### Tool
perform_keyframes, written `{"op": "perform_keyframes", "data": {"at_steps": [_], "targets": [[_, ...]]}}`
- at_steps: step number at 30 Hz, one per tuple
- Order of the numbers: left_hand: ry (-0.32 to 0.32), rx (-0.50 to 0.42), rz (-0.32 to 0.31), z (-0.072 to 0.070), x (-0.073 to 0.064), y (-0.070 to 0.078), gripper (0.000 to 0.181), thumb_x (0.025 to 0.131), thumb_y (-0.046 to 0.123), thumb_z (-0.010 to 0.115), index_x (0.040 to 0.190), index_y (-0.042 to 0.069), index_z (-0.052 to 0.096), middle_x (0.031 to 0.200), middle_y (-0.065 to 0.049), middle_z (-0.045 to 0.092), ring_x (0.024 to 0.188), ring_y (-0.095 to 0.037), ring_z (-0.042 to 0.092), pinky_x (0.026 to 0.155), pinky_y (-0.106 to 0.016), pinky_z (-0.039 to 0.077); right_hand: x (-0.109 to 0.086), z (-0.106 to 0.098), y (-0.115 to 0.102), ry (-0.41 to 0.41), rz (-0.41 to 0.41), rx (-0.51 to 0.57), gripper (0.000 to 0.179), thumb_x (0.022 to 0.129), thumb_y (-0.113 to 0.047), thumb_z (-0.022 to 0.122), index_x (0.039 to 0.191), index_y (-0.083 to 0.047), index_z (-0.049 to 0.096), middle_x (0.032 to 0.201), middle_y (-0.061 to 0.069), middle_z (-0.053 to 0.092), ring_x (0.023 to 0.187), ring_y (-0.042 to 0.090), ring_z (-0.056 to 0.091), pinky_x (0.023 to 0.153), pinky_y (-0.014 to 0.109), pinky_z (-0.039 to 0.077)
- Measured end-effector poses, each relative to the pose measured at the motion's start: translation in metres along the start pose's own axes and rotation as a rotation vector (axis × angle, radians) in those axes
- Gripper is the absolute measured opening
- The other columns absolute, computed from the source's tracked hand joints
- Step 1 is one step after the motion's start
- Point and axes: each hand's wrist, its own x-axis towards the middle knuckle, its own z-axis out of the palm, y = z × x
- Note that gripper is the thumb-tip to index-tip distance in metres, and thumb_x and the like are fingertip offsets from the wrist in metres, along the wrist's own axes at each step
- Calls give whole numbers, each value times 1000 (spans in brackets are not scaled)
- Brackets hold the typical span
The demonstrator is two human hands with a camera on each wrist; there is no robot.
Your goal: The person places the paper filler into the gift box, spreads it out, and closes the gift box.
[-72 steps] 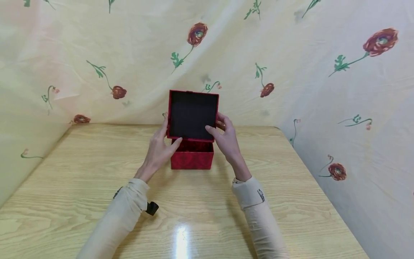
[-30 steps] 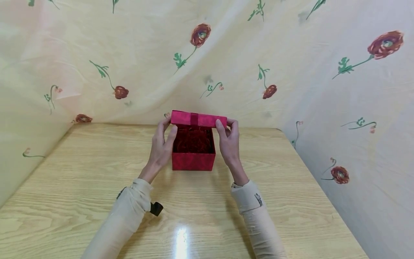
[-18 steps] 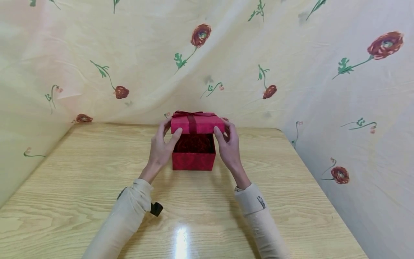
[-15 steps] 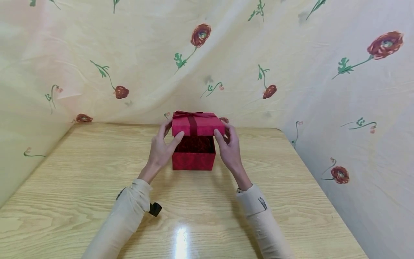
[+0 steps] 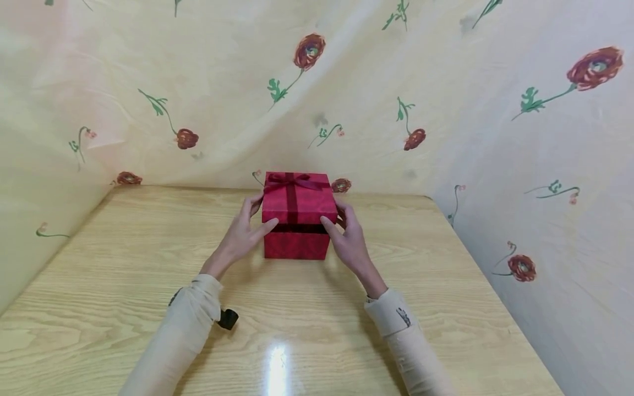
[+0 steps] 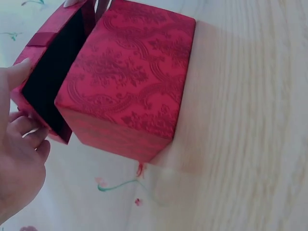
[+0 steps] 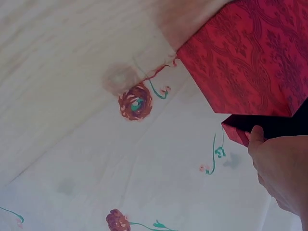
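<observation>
A red lid (image 5: 309,201) with a dark red ribbon and bow hangs just over a red patterned box (image 5: 295,246). A dark gap shows between them along the front. My left hand (image 5: 240,234) grips the lid's left side, its thumb at the front edge. On the opposite side my right hand (image 5: 350,240) holds the lid, thumb at the front right corner. In the left wrist view the lid's black inside shows, tilted away from the mouth of the box (image 6: 130,67). The right wrist view shows the right thumb on the lid's rim, close by the box (image 7: 250,57).
The box stands towards the back of a light wooden table (image 5: 297,308). A pale cloth with printed flowers (image 5: 223,99) hangs behind and at both sides. A small black object (image 5: 228,319) sticks out from the left cuff.
The lid was raised with its black inside facing me. Both hands have since turned it ribbon side up and lowered it over the box, which has stayed in place.
</observation>
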Motion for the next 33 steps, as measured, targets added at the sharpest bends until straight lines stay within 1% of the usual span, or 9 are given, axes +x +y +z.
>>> {"op": "perform_keyframes", "data": {"at_steps": [3,9,16,18,20,23,26,29,33], "targets": [[-30,25,-1,-1,-2,-4,73,104,28,67,159,5,26,168,-11,25,154,-28,24,122,-54,22,-4,1,3,-9,23,-20,52,103,-5,64,149,4,42,144,18,53,134,29,51,113,45,41],[-60,27,-5,-2,-4,-7,74,104,26,67,158,2,24,168,-14,23,155,-30,22,123,-51,20,-9,4,2,-17,33,-35,55,101,3,63,150,11,38,146,27,50,136,39,48,113,51,39],[-67,35,8,0,-5,-11,70,103,22,67,155,-2,26,169,-18,21,154,-33,23,123,-52,19,-16,5,-33,-33,12,-59,54,99,8,62,146,19,37,146,34,48,135,45,48,112,57,40],[-71,33,9,0,-6,-12,70,103,21,67,155,-1,26,169,-18,21,154,-33,23,123,-52,19,-17,5,-34,-35,11,-75,55,99,8,63,146,20,37,146,35,48,134,45,50,111,57,41],[-75,28,6,0,-7,-13,70,103,21,68,156,0,26,169,-17,21,154,-32,23,123,-52,19,-16,5,-27,-36,15,-93,56,99,8,63,147,19,37,146,34,48,133,45,50,111,57,41],[-87,15,10,0,-8,-16,70,104,19,67,156,1,25,169,-15,21,155,-30,22,123,-51,20,-15,5,-11,-36,25,-115,59,99,6,64,150,16,35,148,32,48,135,44,50,111,56,41],[-92,7,21,0,-8,-18,70,104,18,67,156,1,25,170,-13,20,155,-28,23,123,-50,20,-14,5,2,-32,31,-128,61,99,4,66,152,13,36,149,30,49,135,42,50,111,55,41],[-92,6,22,0,-8,-19,70,104,19,67,156,0,25,169,-15,21,154,-30,24,123,-51,21,-14,4,6,-24,30,-132,61,99,0,68,152,9,39,149,25,51,136,37,51,111,52,42],[-98,7,-2,1,-9,-20,70,104,20,67,155,-1,25,169,-18,21,155,-33,22,122,-54,20,-16,3,8,-27,30,-136,60,99,-6,70,152,4,42,147,20,54,134,31,53,110,48,44]]}}
